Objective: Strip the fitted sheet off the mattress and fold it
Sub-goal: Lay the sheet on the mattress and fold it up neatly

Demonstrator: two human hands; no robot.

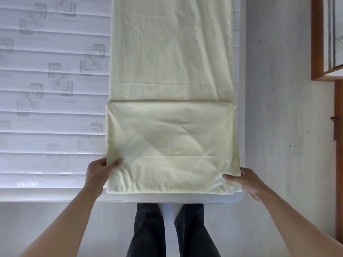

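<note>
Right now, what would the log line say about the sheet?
stage: folding | fitted sheet: long strip on mattress, near end folded over | left hand: grips left corner | right hand: grips right corner

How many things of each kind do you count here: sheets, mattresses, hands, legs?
Sheet: 1, pale yellow, partly folded on the mattress
Mattress: 1, white, quilted
Hands: 2, left hand and right hand, each gripping a near corner of the sheet
Legs: 2, in dark trousers
Total: 6
</note>
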